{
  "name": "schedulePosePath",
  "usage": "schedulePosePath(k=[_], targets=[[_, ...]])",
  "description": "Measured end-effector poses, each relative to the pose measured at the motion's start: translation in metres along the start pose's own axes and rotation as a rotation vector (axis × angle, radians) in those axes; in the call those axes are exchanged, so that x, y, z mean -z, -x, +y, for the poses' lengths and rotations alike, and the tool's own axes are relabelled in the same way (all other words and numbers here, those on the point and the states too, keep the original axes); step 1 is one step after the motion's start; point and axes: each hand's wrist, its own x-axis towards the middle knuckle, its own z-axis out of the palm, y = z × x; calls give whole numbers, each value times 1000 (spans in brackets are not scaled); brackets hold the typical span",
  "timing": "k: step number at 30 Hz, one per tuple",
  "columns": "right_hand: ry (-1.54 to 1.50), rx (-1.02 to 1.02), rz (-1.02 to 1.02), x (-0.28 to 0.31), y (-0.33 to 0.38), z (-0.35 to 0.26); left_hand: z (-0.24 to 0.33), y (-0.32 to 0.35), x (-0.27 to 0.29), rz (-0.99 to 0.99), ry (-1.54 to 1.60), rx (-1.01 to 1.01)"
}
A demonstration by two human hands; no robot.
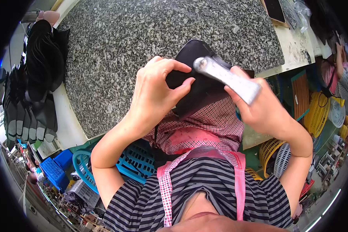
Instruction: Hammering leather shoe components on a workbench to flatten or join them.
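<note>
A black, leather-like piece lies across the near edge of the speckled grey stone slab and hangs down over my lap. My left hand comes from the left, its thumb and forefinger pinched at the piece's edge. A silver metal hammer is in my right hand, fingers wrapped round it. Its rounded end is above the black piece, close to my left fingertips. Motion blurs the hammer slightly, and whether it touches the piece I cannot tell.
Stacked black cut pieces hang at the table's left side. A dark phone-like device and clear plastic lie at the far right. Blue baskets stand below left, yellow ones below right. Another person is at the far right.
</note>
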Motion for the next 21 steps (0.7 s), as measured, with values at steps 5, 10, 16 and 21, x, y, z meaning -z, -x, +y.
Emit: schedulePosePath(k=[5,10,16,21], targets=[[-55,-108,9,-5,1,1,-11,9,9,13,0,-106],[-38,-5,150,4,-6,-5,-10,15,10,17,-3,-26],[-21,-184,-39,-2,-3,-16,-6,8,14,-29,-40,-31],[-33,117,227,-4,1,-18,-10,12,14,-38,-71,-29]])
